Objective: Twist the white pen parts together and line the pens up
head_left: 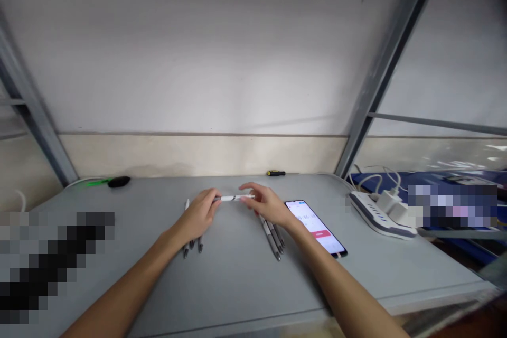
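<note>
A white-and-grey pen point(232, 198) lies level between my two hands, above the desk. My left hand point(201, 215) pinches its grey end between closed fingertips. At the white end, my right hand point(267, 205) has its thumb against the pen, with the index finger lifted a little above it. Several similar pens point(200, 244) lie on the desk under my left hand, partly covered by it. Another group of pens point(272, 237) rests side by side beneath my right wrist, their upper parts hidden.
A lit phone point(317, 228) showing a timer lies right of my right hand. Farther right is a power strip point(380, 216) with white plugs and cables. A yellow-black screwdriver point(276, 173) and a black object point(119, 181) lie along the desk's back edge. Metal posts point(390, 71) flank the grey desk point(229, 285).
</note>
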Demonstrator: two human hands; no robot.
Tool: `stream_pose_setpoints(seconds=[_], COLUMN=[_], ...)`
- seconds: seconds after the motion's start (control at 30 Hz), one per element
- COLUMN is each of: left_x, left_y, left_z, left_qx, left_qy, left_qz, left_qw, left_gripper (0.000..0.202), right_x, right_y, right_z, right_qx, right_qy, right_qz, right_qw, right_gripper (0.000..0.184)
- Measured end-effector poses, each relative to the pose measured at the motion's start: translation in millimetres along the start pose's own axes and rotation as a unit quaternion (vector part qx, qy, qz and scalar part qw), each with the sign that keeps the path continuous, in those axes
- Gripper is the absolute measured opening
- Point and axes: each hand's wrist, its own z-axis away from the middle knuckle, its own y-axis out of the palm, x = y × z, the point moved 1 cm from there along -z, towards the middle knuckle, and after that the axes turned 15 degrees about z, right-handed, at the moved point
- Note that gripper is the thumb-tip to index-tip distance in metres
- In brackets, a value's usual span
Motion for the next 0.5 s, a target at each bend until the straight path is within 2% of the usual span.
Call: stream_pose_setpoints(seconds=[0.07,0.17,0.3,0.5], left_x=[-0.1,-2.6,-3.0,-0.8], left_y=[-0.8,-2.3,-3.2,-3.6], left_z=[-0.6,-1.0,-0.7,-0.4], left_qx=[0.004,0.032,0.042,0.012], left_qy=[-0.010,-0.033,-0.017,0.013], left_qz=[-0.010,-0.019,-0.025,-0.088], left_qw=[1.000,0.999,0.999,0.996], left_gripper=[0.020,0.025,0.022,0.023], right_x=[3.4,7.4,9.4,8.9], right_y=[-1.4,-1.9,0.5,6.0], right_z=[0.1,1.0,2.6,1.3], right_qx=[-0.036,-0.053,-0.001,0.087], right_qy=[-0.035,-0.054,-0.005,0.071], right_qz=[0.016,0.048,0.005,-0.179], right_qw=[0.999,0.996,1.000,0.977], right_gripper=[0.036,0.022,0.033,0.033])
